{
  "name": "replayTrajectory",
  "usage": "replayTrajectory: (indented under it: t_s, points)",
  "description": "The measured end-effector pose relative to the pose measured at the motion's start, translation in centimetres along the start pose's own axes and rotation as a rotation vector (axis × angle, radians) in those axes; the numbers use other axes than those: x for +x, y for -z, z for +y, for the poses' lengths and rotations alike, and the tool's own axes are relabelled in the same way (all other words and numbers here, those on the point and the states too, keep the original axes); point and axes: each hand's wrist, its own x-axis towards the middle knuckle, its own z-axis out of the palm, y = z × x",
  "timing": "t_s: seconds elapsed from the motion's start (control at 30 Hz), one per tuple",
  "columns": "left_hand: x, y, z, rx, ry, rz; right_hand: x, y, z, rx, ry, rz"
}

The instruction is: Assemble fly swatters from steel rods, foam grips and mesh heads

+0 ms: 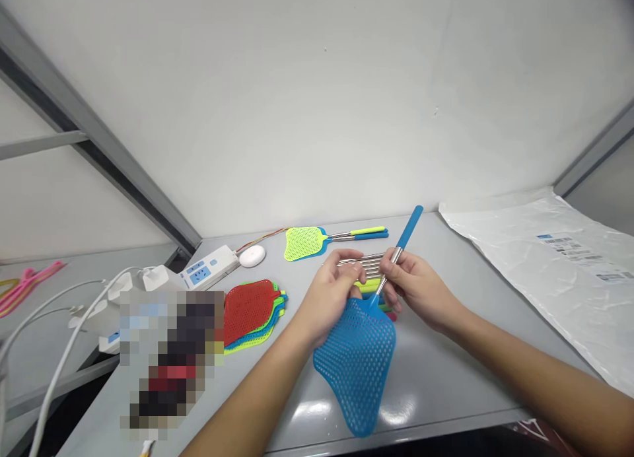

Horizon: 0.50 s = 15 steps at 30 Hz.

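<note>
With our right hand (413,282) we grip the metal shaft of a blue swatter (359,371) over the surface (446,384), its head toward the front edge, its handle toward the back edge. Our left hand (334,288) curls at the head's top; we cannot tell whether it grips. Stacked heads (249,310) lie nearer the left edge.

The left forearm (267,371) and right forearm (525,371) are bare as far as they show, slim, tapering toward the wrists; left fingers (349,273) and right fingers (392,269) are bare and slender.
</note>
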Motion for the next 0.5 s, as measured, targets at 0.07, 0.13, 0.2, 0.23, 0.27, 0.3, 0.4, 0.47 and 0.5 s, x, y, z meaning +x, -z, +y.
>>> replayTrajectory:
  t_s: [0.07,0.13,0.2,0.23,0.27,0.3,0.4,0.47,0.5]
  points:
    - [0.2,0.7,0.6,-0.229,0.117,-0.063,0.2,0.3,-0.2,0.060,-0.003,0.051]
    - [0.3,1.4,1.0,-0.430,0.221,-0.123,0.5,0.7,-0.4,0.122,0.015,0.118]
    - [0.5,1.9,1.2,-0.572,0.289,-0.136,0.7,1.2,-0.6,0.175,0.050,0.179]
    - [0.6,2.1,1.2,-0.622,0.310,-0.124,0.8,1.4,-0.7,0.195,0.074,0.203]
    - [0.7,2.1,1.2,-0.660,0.321,-0.102,0.9,1.6,-0.8,0.207,0.100,0.220]
    - [0.8,2.1,1.3,-0.689,0.316,-0.075,1.0,1.8,-0.8,0.210,0.127,0.232]
    - [1.1,1.7,1.3,-0.729,0.222,0.031,1.4,2.3,-0.6,0.169,0.200,0.252]
    - [1.1,1.3,1.4,-0.687,0.148,0.126,1.6,2.5,-0.3,0.120,0.222,0.252]
    - [1.1,1.2,1.4,-0.637,0.131,0.175,1.6,2.6,-0.2,0.102,0.224,0.250]
